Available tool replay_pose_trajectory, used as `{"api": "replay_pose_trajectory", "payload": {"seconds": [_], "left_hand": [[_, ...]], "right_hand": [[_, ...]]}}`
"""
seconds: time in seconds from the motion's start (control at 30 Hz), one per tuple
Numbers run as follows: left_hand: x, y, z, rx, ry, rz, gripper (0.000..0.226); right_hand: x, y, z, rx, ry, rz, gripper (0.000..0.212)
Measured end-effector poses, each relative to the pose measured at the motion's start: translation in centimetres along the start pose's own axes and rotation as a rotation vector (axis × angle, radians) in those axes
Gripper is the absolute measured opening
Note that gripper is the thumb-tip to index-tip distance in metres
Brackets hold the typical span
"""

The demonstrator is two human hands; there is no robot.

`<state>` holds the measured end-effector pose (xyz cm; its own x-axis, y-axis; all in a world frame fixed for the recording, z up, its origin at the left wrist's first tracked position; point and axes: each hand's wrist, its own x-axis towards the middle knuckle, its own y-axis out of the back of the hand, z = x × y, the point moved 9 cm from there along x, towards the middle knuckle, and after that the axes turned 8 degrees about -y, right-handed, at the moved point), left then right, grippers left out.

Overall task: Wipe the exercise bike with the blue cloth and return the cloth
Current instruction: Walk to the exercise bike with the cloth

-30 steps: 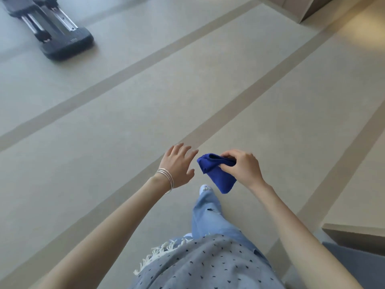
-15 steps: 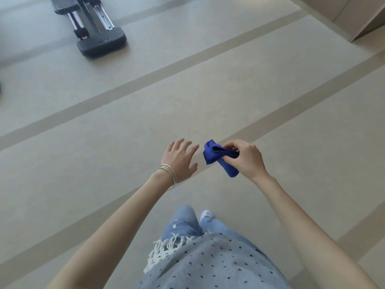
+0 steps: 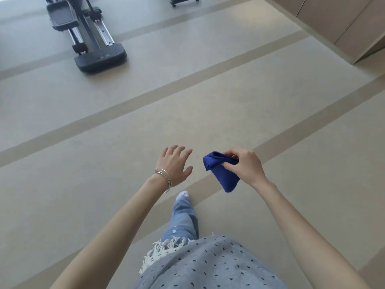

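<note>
Blue cloth: bunched, held in the air above the striped floor, pinched between thumb and fingers of the right hand. Left hand: just beside it, fingers spread, holding nothing. Exercise machine: well apart, far left

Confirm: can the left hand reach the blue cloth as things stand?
Probably yes. The left hand is open beside the blue cloth, with only air between; the right hand pinches the cloth.

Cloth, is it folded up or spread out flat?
Folded up. The cloth is doubled into a thick little bundle, pinched in the fingers of the right hand, its end hanging down.
</note>
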<state>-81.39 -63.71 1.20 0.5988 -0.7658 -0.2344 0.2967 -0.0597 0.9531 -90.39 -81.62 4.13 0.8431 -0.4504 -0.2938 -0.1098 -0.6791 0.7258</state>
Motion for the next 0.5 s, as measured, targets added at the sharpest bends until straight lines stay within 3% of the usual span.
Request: {"api": "replay_pose_trajectory", "payload": {"seconds": [0.5], "left_hand": [[15.3, 7.9, -14.3, -0.025, -0.008, 0.003, 0.059]], "right_hand": [[18.8, 0.2, -10.6, 0.019, -0.012, 0.035, 0.019]]}}
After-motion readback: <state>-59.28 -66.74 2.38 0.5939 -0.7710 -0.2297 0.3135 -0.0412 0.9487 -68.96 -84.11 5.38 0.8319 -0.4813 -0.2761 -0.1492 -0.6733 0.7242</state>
